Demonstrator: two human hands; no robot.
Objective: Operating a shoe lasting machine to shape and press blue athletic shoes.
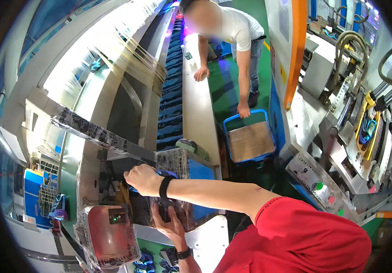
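Note:
My right arm, in a red sleeve, reaches across to the left. My right hand [144,180] is curled closed beside the opening of a plastic-wrapped machine; what its fingers hold, if anything, is hidden. A dark blue item [166,173] shows just behind it. Below, my left hand [170,226] points up under the right wrist, fingers apart, next to a dark surface at the machine's side. A black band circles each wrist. The machine's wrapped housing [173,161] has a blue side panel [200,184].
A co-worker in a white shirt leans over a slatted conveyor [170,91], gripping a blue basket [250,157] with a brown board in it. A greenish shoe [192,148] rests by the conveyor's near end. A red-faced wrapped box [109,234] stands at lower left; machinery [341,123] at right.

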